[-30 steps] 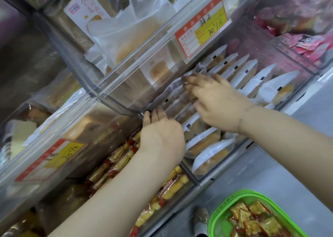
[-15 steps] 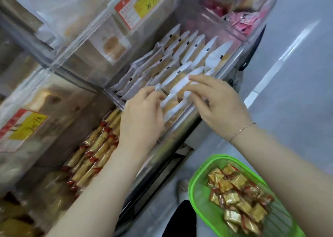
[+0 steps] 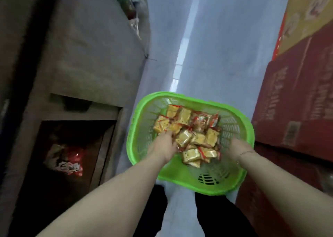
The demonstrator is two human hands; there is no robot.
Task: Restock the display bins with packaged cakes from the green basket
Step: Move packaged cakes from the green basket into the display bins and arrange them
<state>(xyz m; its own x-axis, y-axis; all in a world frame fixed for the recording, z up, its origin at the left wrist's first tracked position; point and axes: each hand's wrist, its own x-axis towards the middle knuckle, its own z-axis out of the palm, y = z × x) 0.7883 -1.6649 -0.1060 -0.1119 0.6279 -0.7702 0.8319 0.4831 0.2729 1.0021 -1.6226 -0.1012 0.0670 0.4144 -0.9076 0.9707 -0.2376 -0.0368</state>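
Both of the person's arms are reaching down into the green basket (image 3: pixel 232 187), which is sitting on the pale grey floor (image 3: pixel 216 56) of the aisle, just in front of the person's dark trouser legs (image 3: pixel 216 217).

The left hand (image 3: pixel 164 143) is dipping into the near-left side of the heap of packaged cakes (image 3: pixel 191 135), its fingers curling down among the yellow-and-red wrappers. The fingertips are buried in the pile, and motion blur is smearing the knuckles, so I cannot tell for sure whether it is actually gripping a packet or only touching them.

The right hand (image 3: pixel 237 146) is lying against the inside of the basket's right wall, close to the rim, with a thin bracelet (image 3: pixel 245 153) showing at the wrist. Its fingers are pointing down behind the mesh and the edge of the heap, hidden from where I am standing, so I cannot tell how far open it is or whether it is holding anything.

The cakes themselves are lying loose in the far half of the basket, some flat, some tilted on one another; the near part of the basket floor is showing bare green mesh.

To the left, the grey base of the shelving unit (image 3: pixel 90 56) is running along the aisle, with a dark opening low down where red packets (image 3: pixel 66 162) are glinting. To the right, red cardboard cartons (image 3: pixel 297 110) are standing stacked, touching or almost touching the basket's right rim.
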